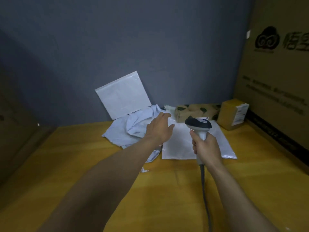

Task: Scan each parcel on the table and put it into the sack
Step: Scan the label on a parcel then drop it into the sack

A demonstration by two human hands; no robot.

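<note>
White plastic mailer [182,146] lies flat on the yellow table [117,190] beneath both my hands, its side edges running away from me toward the wall. My left hand [159,129] is over its far-left corner, fingers straight and slightly spread, holding nothing; I cannot tell whether it makes contact. My right hand [206,149] is wrapped fully round the scanner [199,125] handle. The scanner's long axis stands near upright, head pointing forward beyond my knuckles. A crumpled pale-blue parcel [123,131] lies left of my left hand; a patterned brown parcel [197,111] sits beyond my right.
</note>
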